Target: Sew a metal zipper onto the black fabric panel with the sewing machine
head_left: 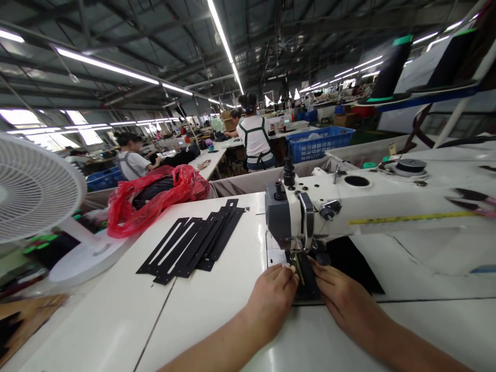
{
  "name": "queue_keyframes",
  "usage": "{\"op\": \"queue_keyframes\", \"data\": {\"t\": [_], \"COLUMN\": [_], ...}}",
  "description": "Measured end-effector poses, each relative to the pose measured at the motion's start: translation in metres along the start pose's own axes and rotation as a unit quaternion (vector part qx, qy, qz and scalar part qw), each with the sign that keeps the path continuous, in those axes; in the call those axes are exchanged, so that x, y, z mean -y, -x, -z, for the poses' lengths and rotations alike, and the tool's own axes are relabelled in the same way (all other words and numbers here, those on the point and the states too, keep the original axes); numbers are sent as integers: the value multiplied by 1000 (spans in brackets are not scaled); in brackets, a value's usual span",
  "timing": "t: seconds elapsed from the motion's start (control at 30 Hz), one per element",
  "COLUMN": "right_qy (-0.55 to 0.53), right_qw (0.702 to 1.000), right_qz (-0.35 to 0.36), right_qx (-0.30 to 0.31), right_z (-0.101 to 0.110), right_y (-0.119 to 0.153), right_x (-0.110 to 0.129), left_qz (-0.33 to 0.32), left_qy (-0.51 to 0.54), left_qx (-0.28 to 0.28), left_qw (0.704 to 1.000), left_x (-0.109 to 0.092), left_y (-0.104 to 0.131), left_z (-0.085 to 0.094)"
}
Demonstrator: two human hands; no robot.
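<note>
A white sewing machine [310, 206] stands in front of me, its needle area low at the left end. Below its head lies a black fabric piece [309, 279] with a thin gold-coloured strip along it. My left hand [273, 294] grips the piece's left side, fingers bent together near the presser foot. From the right, my right hand [344, 294] holds the other edge, thumb and fingers close together; its fingertips are partly hidden. A larger black panel [354, 263] lies flat behind the right hand, under the machine arm.
Flat black cut pieces [194, 237] with slots lie overlapping on the white table [217, 310]. A red plastic bag [155, 199] and a white fan [34, 186] stand left. Snips [470, 199] rest on the machine arm. Thread cones [391, 67] stand upper right. Co-workers sit beyond.
</note>
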State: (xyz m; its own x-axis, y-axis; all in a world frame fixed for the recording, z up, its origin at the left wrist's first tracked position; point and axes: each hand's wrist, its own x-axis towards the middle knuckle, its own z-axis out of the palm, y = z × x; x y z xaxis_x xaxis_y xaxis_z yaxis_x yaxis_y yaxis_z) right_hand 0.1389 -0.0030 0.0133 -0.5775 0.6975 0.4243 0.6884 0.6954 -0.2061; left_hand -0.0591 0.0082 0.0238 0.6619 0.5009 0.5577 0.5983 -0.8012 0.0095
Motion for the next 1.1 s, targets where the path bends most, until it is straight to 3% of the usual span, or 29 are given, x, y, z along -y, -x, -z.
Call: {"op": "queue_keyframes", "data": {"t": [0.43,0.77,1.1], "right_qy": [-63,-25,-21], "right_qw": [998,997,996], "right_qz": [-15,-13,-22], "right_qx": [-20,-71,-89], "right_z": [0,-10,-15], "right_y": [-19,-27,-27], "right_x": [-15,-30,-35], "left_qz": [-8,42,94], "left_qy": [54,81,107], "left_qx": [-17,-8,59], "left_qw": [998,996,988], "left_x": [14,19,20], "left_y": [4,-1,3], "left_z": [-13,-18,-19]}}
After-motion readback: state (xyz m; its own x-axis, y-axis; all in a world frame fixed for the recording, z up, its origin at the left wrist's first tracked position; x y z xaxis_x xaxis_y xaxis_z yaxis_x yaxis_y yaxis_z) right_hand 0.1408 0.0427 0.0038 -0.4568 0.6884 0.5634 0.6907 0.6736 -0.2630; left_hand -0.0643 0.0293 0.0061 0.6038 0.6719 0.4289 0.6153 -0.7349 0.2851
